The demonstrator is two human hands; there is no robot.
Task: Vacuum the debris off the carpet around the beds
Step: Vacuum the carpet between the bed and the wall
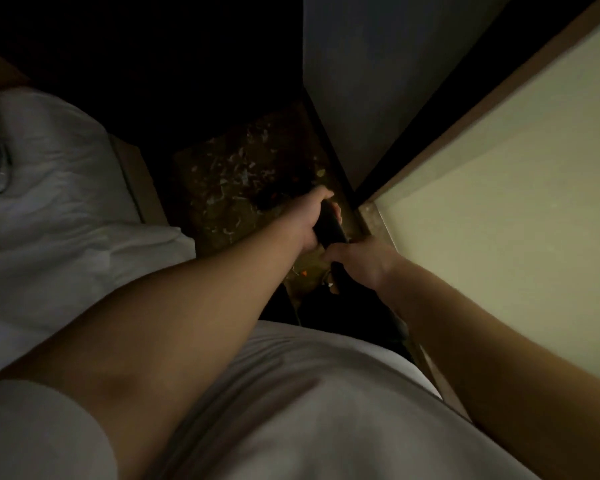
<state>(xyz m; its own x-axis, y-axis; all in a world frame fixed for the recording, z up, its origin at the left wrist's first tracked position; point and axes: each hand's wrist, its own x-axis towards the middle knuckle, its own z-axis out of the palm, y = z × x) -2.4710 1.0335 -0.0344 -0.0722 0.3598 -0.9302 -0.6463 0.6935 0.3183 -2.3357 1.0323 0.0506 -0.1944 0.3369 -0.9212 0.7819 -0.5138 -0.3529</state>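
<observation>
Debris (pixel 238 171) lies scattered on the carpet (pixel 196 206), in the narrow gap between the bed (pixel 56 174) and the wall (pixel 499 209). We hold the dark vacuum wand (pixel 329 226) with our left hand (pixel 316 216) in front and our right hand (pixel 359 261) behind, both closed around it. In such dim light we may miss some flecks, or knock the wall.

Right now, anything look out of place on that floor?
Yes. Pale scraps are strewn over the dark carpet between the bed and the wall, ahead of the vacuum handle gripped by the left hand and right hand. One orange bit lies below the hands. A thin dark loop lies on the bed; too dim to identify.
</observation>
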